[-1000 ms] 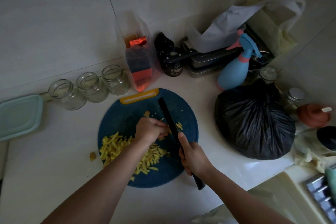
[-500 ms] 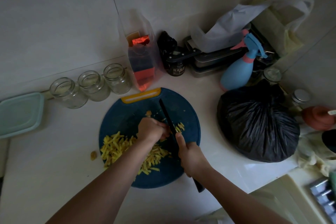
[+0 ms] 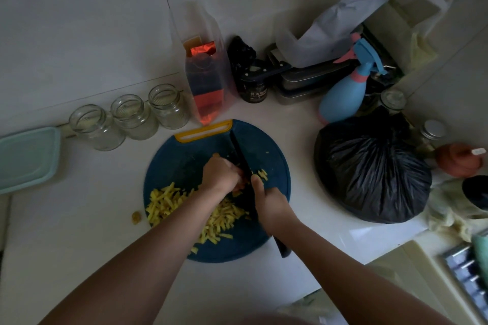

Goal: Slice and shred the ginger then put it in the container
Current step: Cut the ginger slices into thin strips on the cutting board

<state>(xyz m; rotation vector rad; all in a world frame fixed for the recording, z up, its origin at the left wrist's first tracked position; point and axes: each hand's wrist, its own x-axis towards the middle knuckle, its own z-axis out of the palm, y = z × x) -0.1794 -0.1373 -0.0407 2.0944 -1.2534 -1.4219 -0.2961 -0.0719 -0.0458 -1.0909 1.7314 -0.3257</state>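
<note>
Most ginger (image 3: 169, 199) lies as light, stiff shreds on the board's (image 3: 274, 158) near left, while my left hand (image 3: 220, 175), fingers curled, pins what seems a small, firm, slippery nub beside the knife (image 3: 237, 150) that my right hand (image 3: 269, 204) grips.

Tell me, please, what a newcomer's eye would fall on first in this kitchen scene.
The yellow shredded ginger heaped on the round blue cutting board at centre stands out first. Above it, the right hand grips a black knife beside the left hand, which curls over a ginger piece. A bulging black bag sits to the right.
</note>
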